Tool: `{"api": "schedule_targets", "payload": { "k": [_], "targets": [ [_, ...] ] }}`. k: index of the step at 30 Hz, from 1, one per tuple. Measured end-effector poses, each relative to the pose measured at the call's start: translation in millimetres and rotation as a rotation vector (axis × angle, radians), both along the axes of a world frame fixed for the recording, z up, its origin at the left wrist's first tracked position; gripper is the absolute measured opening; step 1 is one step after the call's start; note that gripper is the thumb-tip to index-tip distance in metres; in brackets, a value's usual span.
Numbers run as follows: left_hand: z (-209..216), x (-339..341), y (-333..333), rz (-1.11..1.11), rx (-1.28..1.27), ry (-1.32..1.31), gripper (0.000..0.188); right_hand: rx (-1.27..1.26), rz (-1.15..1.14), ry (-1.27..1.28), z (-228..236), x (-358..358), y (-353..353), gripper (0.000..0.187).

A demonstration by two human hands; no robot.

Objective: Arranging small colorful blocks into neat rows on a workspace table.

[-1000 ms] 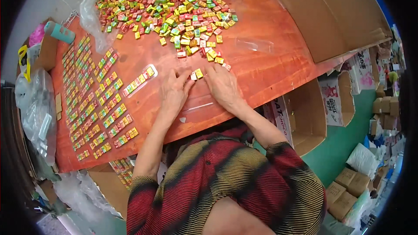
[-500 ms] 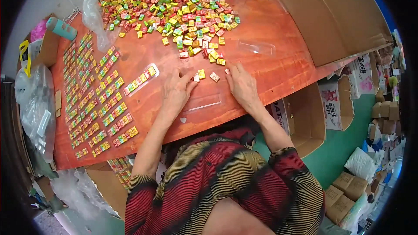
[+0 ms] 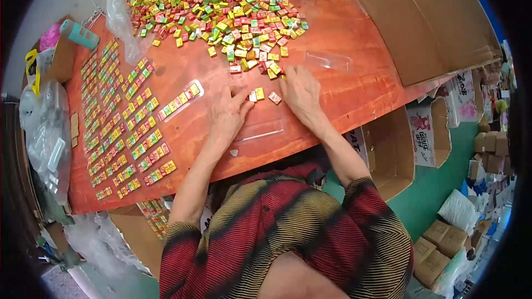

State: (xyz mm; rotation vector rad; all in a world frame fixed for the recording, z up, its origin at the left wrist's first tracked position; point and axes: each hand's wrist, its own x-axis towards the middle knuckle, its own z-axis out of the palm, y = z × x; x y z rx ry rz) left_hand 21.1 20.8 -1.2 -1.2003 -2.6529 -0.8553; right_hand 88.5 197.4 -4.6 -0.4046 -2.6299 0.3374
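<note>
My left hand (image 3: 227, 112) rests low over the orange-red table, its thumb and forefinger closing on a small pale-and-red box (image 3: 252, 97). A yellow box (image 3: 259, 93) touches that one on the right, and a pink-white box (image 3: 275, 98) lies apart between my hands. My right hand (image 3: 302, 97) has its fingers bent together at the near edge of a heap of small coloured boxes (image 3: 221, 19); what its fingertips hold, if anything, is hidden. In front of my body lies a clear plastic tray (image 3: 260, 130). Another clear tray (image 3: 195, 89), left of my left hand, bears a row of boxes.
Several rows of little boxes (image 3: 147, 125) cover the table's left side. Clear plastic film (image 3: 119, 14) and a light-blue roll (image 3: 80, 35) lie at the far left. A large cardboard box (image 3: 426, 16) stands far right; an open carton (image 3: 390, 152) is below the table's right edge.
My right hand has moved up and slightly left to the heap's edge, covering a yellow box that showed there. My left hand stays almost in place beside the paired boxes.
</note>
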Motion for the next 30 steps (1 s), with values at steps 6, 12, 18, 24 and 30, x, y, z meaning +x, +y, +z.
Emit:
{"api": "schedule_targets", "payload": {
  "k": [6,12,18,24,30],
  "targets": [
    [-3.2,-2.9,-1.2,-0.042,0.002,-0.012,0.029,-0.104,0.341,-0.139,5.7,19.9,9.4,0.027],
    [-2.2,-4.5,-1.3,-0.052,-0.009,0.021,0.029,-0.195,0.297,-0.174,19.5,36.0,20.3,0.034],
    [-0.7,-3.1,2.4,-0.058,0.008,-0.006,0.029,-0.170,0.153,-0.340,8.4,37.5,26.7,0.037],
    [-0.3,-4.6,0.1,-0.052,-0.037,0.015,0.027,0.014,0.317,-0.190,24.7,25.8,-3.4,0.044],
    [6.2,-3.2,3.0,-0.053,-0.085,-0.060,0.029,-0.072,0.422,-0.254,15.7,11.3,-8.6,0.046]
  ]
}}
